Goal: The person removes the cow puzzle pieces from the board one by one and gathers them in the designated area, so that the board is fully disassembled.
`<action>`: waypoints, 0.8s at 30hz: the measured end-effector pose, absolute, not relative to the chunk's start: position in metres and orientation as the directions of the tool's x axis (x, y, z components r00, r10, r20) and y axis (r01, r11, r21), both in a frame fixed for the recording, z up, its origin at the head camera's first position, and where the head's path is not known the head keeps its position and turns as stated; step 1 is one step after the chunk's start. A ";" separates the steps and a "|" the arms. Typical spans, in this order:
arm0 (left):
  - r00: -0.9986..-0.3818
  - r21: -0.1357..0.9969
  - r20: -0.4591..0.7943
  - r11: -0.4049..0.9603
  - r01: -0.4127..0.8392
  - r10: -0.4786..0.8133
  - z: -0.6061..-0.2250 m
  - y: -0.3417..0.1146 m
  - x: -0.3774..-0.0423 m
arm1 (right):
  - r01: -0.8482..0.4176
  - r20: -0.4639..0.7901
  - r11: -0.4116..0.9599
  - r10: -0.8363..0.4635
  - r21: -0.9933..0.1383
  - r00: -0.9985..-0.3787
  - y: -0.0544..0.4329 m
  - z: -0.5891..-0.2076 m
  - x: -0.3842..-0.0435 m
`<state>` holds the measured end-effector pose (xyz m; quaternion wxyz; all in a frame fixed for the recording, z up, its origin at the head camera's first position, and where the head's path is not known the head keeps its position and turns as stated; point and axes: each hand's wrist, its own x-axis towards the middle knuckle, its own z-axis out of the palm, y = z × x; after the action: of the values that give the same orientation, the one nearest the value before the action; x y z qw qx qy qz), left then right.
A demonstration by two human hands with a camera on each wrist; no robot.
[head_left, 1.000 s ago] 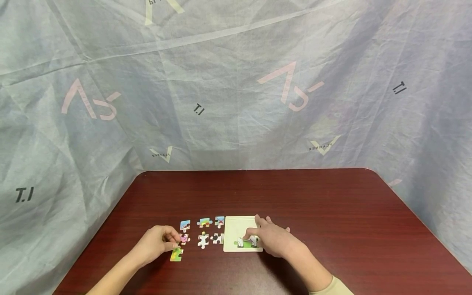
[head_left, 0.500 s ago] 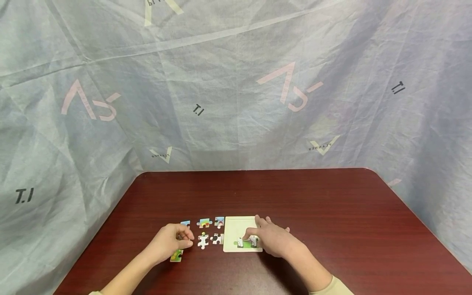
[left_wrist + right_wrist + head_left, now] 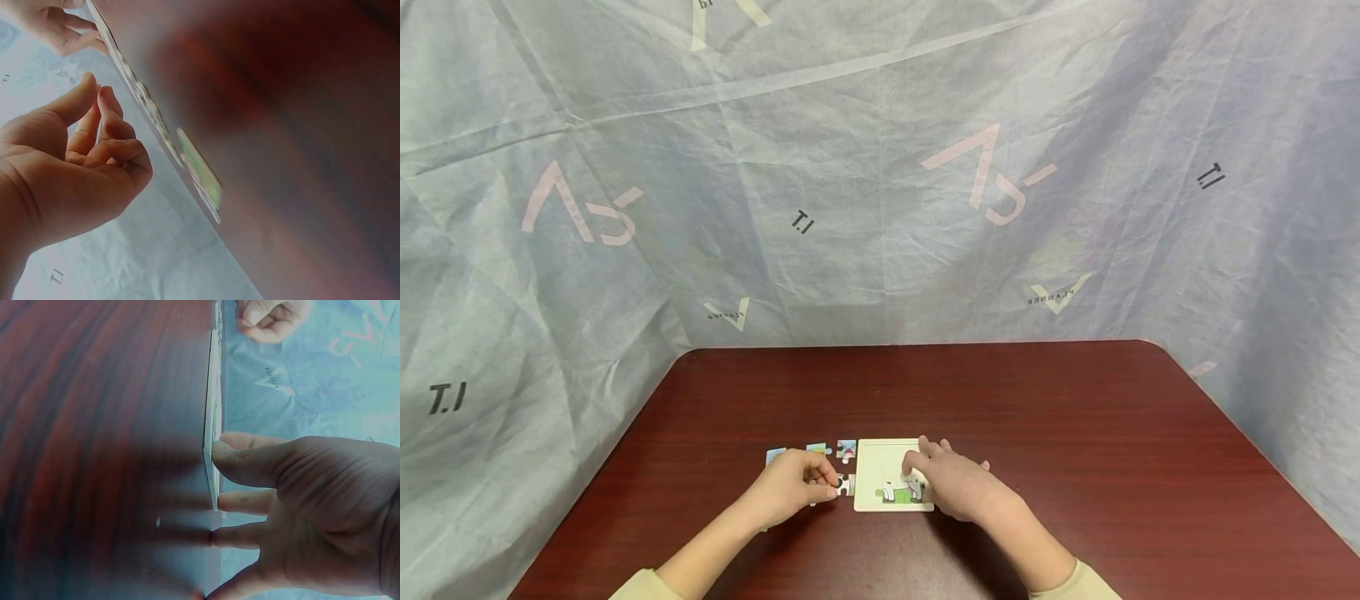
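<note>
My left hand (image 3: 795,485) hovers over the jigsaw pieces, thumb and fingers loosely bent, with nothing visible between them in the left wrist view. Its fingertips overlap a black-and-white jigsaw piece (image 3: 846,485) lying beside the pale puzzle tray (image 3: 868,462). Straight, spread fingers of my right hand (image 3: 962,483) rest at the tray's right side; in the right wrist view the thumb (image 3: 234,461) touches the tray edge. Inside the tray, along its near side, lie fitted pieces picturing white animal legs on green (image 3: 901,493). Other pieces are partly hidden under my left hand.
Behind the left hand lie a sky-blue piece (image 3: 775,455), a green-and-blue piece (image 3: 817,448) and a blue corner piece (image 3: 847,450), this last one close to the tray. The dark red tabletop (image 3: 1037,400) ends at a grey cloth backdrop (image 3: 880,208).
My left hand has moved right, from the leftmost pieces to the black-and-white piece near the tray. One right finger has drawn back from the fitted pieces; the tray has stayed put.
</note>
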<state>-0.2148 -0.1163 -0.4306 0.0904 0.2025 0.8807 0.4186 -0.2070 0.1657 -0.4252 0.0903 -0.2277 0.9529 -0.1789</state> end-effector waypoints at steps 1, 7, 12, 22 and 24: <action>-0.901 0.767 0.015 0.573 0.289 0.434 -0.430 -0.113 -0.215 | -0.404 -0.085 0.831 -0.467 -0.383 -0.880 0.166 -0.425 -0.207; -0.885 0.752 0.025 0.575 0.323 0.464 -0.429 -0.092 -0.216 | -0.413 -0.066 0.826 -0.471 -0.383 -0.880 0.166 -0.426 -0.207; -0.870 0.755 0.008 0.568 0.329 0.493 -0.430 -0.075 -0.220 | -0.405 -0.063 0.832 -0.460 -0.378 -0.886 0.166 -0.426 -0.208; -0.873 0.739 -0.001 0.589 0.328 0.488 -0.431 -0.055 -0.225 | -0.423 -0.043 0.824 -0.472 -0.376 -0.881 0.166 -0.429 -0.209; -0.874 0.749 -0.012 0.584 0.314 0.486 -0.432 -0.053 -0.226 | -0.424 -0.042 0.824 -0.472 -0.375 -0.880 0.167 -0.429 -0.209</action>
<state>-0.2258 -0.0529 -0.4318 0.1084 0.2266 0.8833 0.3959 -0.2091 0.1668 -0.4295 0.0667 -0.2352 0.9528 -0.1802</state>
